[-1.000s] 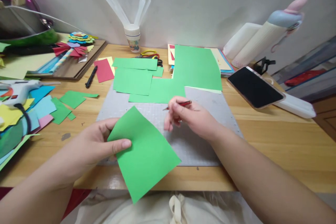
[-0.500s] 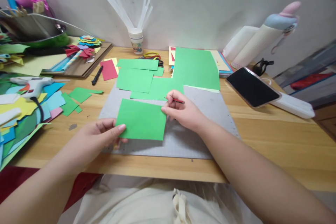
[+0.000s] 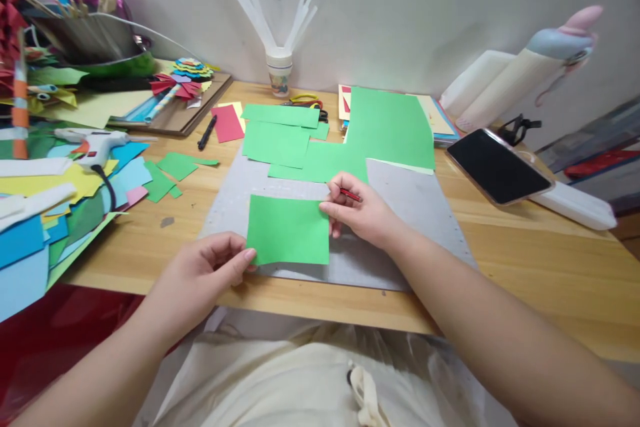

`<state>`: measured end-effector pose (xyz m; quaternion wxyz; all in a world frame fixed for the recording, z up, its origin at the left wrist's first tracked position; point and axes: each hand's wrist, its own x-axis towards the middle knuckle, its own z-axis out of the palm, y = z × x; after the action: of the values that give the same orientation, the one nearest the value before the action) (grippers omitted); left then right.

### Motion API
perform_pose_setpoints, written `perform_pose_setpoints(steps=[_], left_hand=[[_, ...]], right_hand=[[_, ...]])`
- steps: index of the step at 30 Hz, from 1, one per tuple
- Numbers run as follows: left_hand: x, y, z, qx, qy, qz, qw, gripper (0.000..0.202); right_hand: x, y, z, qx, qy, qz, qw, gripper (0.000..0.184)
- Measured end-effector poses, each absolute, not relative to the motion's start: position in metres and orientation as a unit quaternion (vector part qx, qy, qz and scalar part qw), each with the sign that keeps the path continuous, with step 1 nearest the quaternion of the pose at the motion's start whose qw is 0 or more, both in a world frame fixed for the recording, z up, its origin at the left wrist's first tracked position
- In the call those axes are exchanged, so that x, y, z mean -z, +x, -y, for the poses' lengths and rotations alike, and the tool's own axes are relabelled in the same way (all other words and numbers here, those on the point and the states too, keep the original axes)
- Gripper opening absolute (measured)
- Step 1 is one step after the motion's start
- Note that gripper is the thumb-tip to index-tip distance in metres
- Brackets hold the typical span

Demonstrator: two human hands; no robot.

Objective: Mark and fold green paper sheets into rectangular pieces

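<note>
A small green paper rectangle lies over the grey cutting mat. My left hand pinches its lower left corner between thumb and fingers. My right hand pinches the upper right edge of the same paper and also holds a thin red pencil between its fingers. Behind the rectangle, more green paper pieces and a large green sheet lie on the mat's far side.
A phone lies at the right on a white case. A cup of white sticks and scissors stand by the wall. A glue gun, coloured paper scraps, a black pen and paper flowers crowd the left.
The green paper went from held tilted near the desk's front edge to flat on the mat, and my right hand came onto its right edge. The view shifted slightly left.
</note>
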<state>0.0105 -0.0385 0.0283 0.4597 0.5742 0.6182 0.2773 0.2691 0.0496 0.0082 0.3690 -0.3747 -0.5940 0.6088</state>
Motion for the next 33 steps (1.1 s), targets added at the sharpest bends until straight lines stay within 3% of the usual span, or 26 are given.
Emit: perform_pose_setpoints(steps=[3,5,10,12,14,17,19,22,24,28,33], left_hand=[[-0.026,0.003,0.035,-0.293,0.548,-0.622,0.477,0.034],[-0.024,-0.003,0.032,-0.331,0.554,-0.638,0.421,0.031],[-0.024,-0.016,0.026,-0.365,0.763,-0.533,0.008,0.044],[-0.025,-0.018,0.026,-0.335,0.821,-0.460,-0.052,0.033],[-0.025,-0.018,0.025,-0.357,0.815,-0.457,0.002,0.020],[-0.024,-0.015,0.023,-0.432,0.674,-0.542,0.257,0.004],[-0.024,-0.011,0.019,-0.454,0.542,-0.566,0.423,0.019],[-0.026,-0.005,0.015,-0.471,0.423,-0.568,0.525,0.038],[-0.028,-0.003,0.015,-0.470,0.401,-0.570,0.542,0.042],[-0.024,-0.010,0.029,-0.429,0.465,-0.557,0.539,0.034],[-0.003,-0.037,0.062,-0.456,0.619,-0.558,0.313,0.034]], right_hand=[[-0.012,0.263,-0.046,-0.652,-0.375,0.543,0.374,0.039],[-0.016,0.257,-0.044,-0.669,-0.378,0.513,0.382,0.041],[-0.031,0.234,-0.035,-0.668,-0.419,0.463,0.406,0.040],[-0.035,0.227,-0.029,-0.680,-0.420,0.440,0.410,0.040],[-0.038,0.223,-0.023,-0.689,-0.407,0.423,0.425,0.037],[-0.038,0.222,-0.014,-0.641,-0.411,0.428,0.487,0.031],[-0.038,0.219,-0.009,-0.603,-0.423,0.452,0.503,0.031],[-0.035,0.209,-0.001,-0.610,-0.430,0.484,0.457,0.038],[-0.033,0.200,0.001,-0.614,-0.451,0.484,0.431,0.040],[-0.029,0.194,-0.010,-0.586,-0.499,0.490,0.409,0.037],[-0.033,0.206,-0.052,-0.543,-0.461,0.640,0.287,0.029]])
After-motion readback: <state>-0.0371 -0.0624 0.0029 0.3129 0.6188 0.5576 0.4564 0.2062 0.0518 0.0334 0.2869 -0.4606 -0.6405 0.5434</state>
